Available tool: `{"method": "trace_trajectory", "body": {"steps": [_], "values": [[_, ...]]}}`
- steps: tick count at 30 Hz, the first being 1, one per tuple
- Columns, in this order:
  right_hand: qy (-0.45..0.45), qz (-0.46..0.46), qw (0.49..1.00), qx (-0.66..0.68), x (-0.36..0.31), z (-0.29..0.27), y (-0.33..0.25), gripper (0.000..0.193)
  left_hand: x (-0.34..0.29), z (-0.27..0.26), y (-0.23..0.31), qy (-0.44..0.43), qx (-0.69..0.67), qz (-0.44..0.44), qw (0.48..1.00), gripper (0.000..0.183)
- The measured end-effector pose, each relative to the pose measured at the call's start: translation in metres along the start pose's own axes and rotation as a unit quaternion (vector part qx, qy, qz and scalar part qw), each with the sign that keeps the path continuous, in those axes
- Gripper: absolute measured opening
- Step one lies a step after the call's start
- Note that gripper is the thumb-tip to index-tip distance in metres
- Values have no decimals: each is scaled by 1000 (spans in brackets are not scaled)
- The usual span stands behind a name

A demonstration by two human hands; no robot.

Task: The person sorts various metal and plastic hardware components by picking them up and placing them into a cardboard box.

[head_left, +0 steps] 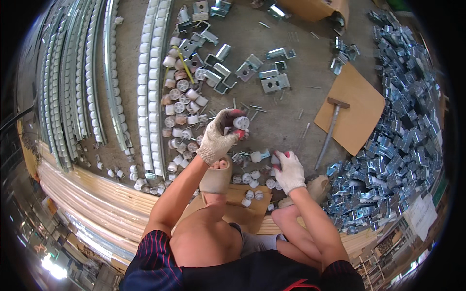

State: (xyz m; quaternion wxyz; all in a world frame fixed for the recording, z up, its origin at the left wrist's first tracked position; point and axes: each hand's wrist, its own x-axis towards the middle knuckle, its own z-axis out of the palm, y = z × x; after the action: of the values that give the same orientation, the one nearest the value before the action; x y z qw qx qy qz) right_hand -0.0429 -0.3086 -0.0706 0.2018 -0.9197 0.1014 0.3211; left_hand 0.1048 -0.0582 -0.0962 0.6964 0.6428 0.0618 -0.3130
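Observation:
My left hand, in an off-white knit glove with reddish fingertips, pinches a white spoked roller wheel above the floor. The wheel's round face is turned upward. Gloved alike, my right hand is low over the floor with its fingers curled together. Whatever is between those fingertips is too small to tell. Just left of them lie a loose white roller and a small shiny metal piece. More white rollers rest on a brown cardboard sheet close to my legs.
A heap of metal brackets fills the right side. A hammer lies partly on cardboard. Loose rollers, U-shaped brackets and pins are scattered ahead. Long roller tracks line the left, beside wrapped lengths.

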Motion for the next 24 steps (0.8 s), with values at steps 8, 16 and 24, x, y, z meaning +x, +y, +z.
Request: {"method": "trace_trajectory", "body": {"steps": [8, 16, 24], "values": [[-48, -37, 998, -25, -20, 9, 7, 56, -16, -27, 2, -43, -343, -103, 933, 59], [88, -86, 968, 217, 38, -35, -61, 51, -18, -24, -26, -102, -435, -110, 888, 54], [65, -46, 878, 472, 81, -3, -89, 43, -26, -2, 12, 120, 213, 23, 969, 50]]}}
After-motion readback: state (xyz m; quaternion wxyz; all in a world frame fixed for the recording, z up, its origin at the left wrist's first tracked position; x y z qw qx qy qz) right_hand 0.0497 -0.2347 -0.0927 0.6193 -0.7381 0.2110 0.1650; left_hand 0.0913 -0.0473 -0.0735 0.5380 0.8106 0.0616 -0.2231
